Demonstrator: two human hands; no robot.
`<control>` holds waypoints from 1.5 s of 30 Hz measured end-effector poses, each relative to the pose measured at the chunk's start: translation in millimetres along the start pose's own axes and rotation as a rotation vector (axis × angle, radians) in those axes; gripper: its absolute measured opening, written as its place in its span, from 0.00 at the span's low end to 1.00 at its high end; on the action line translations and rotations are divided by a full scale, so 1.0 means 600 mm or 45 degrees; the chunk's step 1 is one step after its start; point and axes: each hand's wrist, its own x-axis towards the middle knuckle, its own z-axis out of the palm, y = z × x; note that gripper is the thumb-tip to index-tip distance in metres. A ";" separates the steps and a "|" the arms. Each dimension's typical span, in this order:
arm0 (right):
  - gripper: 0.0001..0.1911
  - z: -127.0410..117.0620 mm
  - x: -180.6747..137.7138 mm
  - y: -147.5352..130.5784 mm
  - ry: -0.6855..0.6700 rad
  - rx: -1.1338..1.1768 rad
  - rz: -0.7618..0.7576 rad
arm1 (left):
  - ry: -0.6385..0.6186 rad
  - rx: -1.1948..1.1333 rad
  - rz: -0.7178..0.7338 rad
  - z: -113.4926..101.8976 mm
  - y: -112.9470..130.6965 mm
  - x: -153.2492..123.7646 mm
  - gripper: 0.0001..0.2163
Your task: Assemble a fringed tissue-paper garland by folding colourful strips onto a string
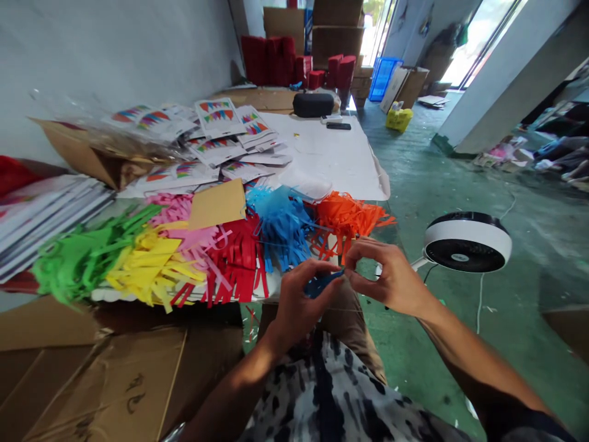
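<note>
Blue, thin-looking piece (321, 285) is being held above the lap (347, 322), just off the near edge of the table (338, 162). Paper or cloth, can't tell. Handling, best guess: very light, soft, limp, easily creased, maybe torn if pulled hard; slipping looks unlikely. Should be taken at the narrow end by fingertips, wide part being cradled without crushing.

Grip: wide part is being clasped between thumb and curled fingers of the left hand (299, 294), little gap left. Narrow end is apparently being pinched by the right hand (389, 270), thumb and forefinger being closed into a ring; exact contact is being partly hidden by the tips.

Outward: blue fringe (283, 224) is lying beyond the hands, orange fringe (352, 212) to its right; red fringe (237, 267), pink fringe (197, 242), yellow fringe (154, 261) and green fringe (80, 258) are being spread leftward. Tan card (218, 205) is being propped on the pink and red. Printed packs (221, 120) are lying heaped behind.
</note>
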 end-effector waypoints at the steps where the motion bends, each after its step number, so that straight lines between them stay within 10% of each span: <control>1: 0.05 0.000 -0.002 0.000 0.013 0.003 0.000 | 0.014 -0.030 -0.001 0.002 0.002 0.001 0.03; 45: 0.07 0.010 -0.050 0.048 0.064 -0.004 0.241 | -0.234 0.114 -0.155 0.018 -0.023 -0.003 0.11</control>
